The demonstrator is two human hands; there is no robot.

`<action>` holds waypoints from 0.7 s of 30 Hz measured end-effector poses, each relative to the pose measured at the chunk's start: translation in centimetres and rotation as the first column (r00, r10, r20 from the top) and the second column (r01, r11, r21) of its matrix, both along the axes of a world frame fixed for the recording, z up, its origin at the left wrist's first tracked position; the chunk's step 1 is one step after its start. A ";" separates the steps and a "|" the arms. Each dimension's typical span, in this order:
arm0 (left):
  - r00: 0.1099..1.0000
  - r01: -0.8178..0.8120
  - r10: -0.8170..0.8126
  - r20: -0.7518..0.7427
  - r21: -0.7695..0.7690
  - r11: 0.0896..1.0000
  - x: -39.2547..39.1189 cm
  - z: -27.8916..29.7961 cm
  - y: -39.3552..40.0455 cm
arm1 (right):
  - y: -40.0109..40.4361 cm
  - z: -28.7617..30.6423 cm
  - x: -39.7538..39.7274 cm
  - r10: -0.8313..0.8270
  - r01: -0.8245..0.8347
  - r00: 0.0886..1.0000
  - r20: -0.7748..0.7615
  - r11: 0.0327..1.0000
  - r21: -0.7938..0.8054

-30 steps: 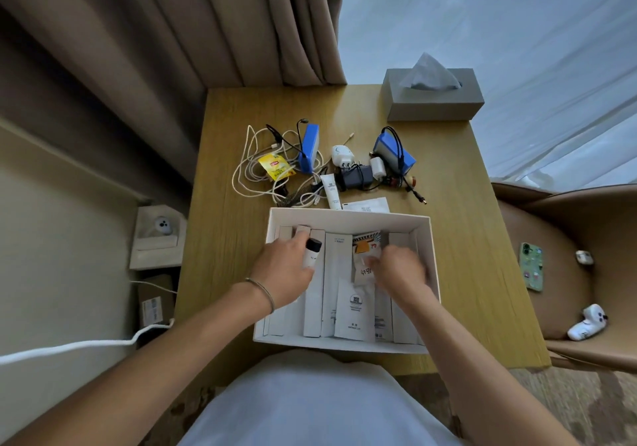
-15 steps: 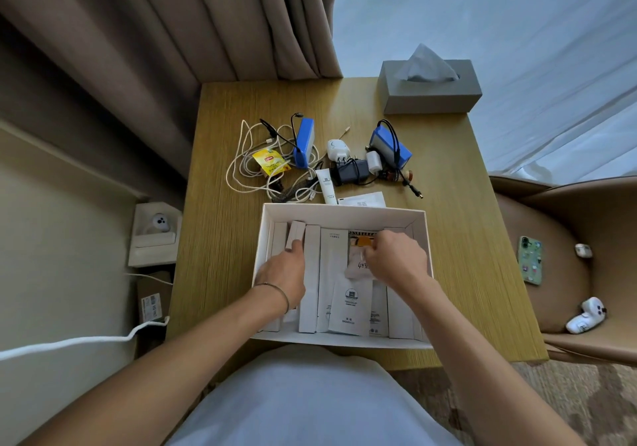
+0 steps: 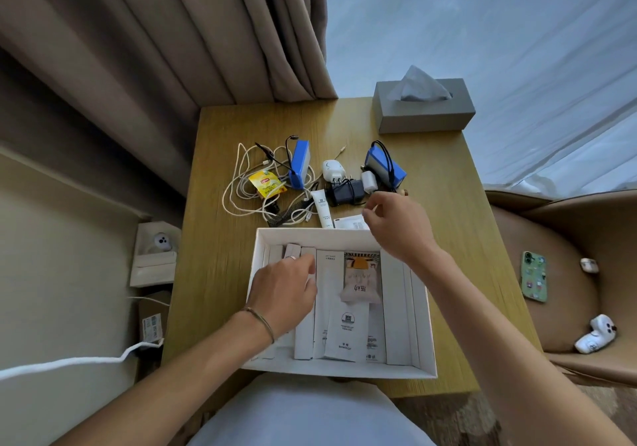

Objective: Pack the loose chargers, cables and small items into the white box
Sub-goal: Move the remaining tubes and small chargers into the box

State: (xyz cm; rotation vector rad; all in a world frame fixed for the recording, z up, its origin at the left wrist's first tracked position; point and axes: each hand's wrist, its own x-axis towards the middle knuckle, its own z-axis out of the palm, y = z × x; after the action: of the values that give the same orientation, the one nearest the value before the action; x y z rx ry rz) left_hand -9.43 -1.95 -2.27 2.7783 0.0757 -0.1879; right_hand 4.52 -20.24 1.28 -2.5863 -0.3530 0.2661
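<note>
Wooden tabletop (image 3: 220,273), one, carrying all task items. White box (image 3: 425,349), open-topped, at the near edge, roughly central; inside, flat white cartons (image 3: 329,273) laid side by side, a white sachet (image 3: 344,337) on top of them toward the near wall, a pale pouch (image 3: 360,282) with an orange-topped card at the middle. Left hand (image 3: 286,288), bracelet at the wrist and ring on a finger, inside the box's left part, fingers curled down onto the cartons; whether it grips anything cannot be told. Right hand (image 3: 400,225), above the box's far wall, fingers loosely bent with thumb and forefinger apart, holding nothing. Loose items beyond the box's far wall, toward the tabletop's middle: white cables (image 3: 238,183), tangled, left; yellow tea-bag packet (image 3: 267,183) lying on them; blue charger (image 3: 300,164) standing on edge just beside the packet; black comb (image 3: 286,216) near the box; white tube (image 3: 322,207); white plug adapter (image 3: 332,169); black adapter (image 3: 346,192) touching it; second blue charger (image 3: 384,168) wound with black cable, right; flat white packet (image 3: 350,221) against the box's far wall. Grey tissue box (image 3: 424,114) at the far right corner. Off the tabletop, right: tan chair (image 3: 565,290) holding a green-cased phone (image 3: 533,276) and a small white figure (image 3: 594,338)
</note>
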 end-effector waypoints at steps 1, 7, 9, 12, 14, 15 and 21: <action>0.998 0.015 -0.014 0.060 -0.010 1.000 0.5 0.6 0.0 | 0.1 -0.1 1.2 0.033 -0.033 0.999 -0.019 0.999 -0.016; 0.958 0.142 -0.147 0.245 0.038 0.989 4.6 3.1 -0.3 | 1.0 -3.1 7.6 0.293 -0.368 0.899 -0.325 0.908 -0.202; 0.952 0.152 -0.164 0.258 0.066 0.986 5.9 3.5 -0.1 | 1.4 -4.6 8.8 0.358 -0.480 0.844 -0.400 0.835 -0.267; 0.957 0.142 -0.154 0.248 0.066 0.988 7.5 3.5 0.5 | 2.1 -6.2 9.9 0.447 -0.608 0.782 -0.435 0.702 -0.371; 0.964 0.117 -0.123 0.237 0.038 0.992 8.3 3.3 1.1 | 2.7 -6.9 10.2 0.500 -0.655 0.753 -0.428 0.639 -0.404; 0.968 0.101 -0.103 0.230 0.021 0.995 8.6 3.2 1.4 | 3.0 -7.2 10.3 0.518 -0.667 0.743 -0.423 0.623 -0.409; 0.973 0.068 -0.081 0.216 0.069 0.995 9.3 2.8 2.0 | 3.9 -8.5 10.8 0.513 -0.668 0.738 -0.438 0.643 -0.375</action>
State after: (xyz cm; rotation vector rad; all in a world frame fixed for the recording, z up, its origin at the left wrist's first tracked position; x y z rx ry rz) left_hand -0.18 0.09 0.50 2.8450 -0.0798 0.1034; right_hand 15.32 -16.30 -7.22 -2.7721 -1.1814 1.1153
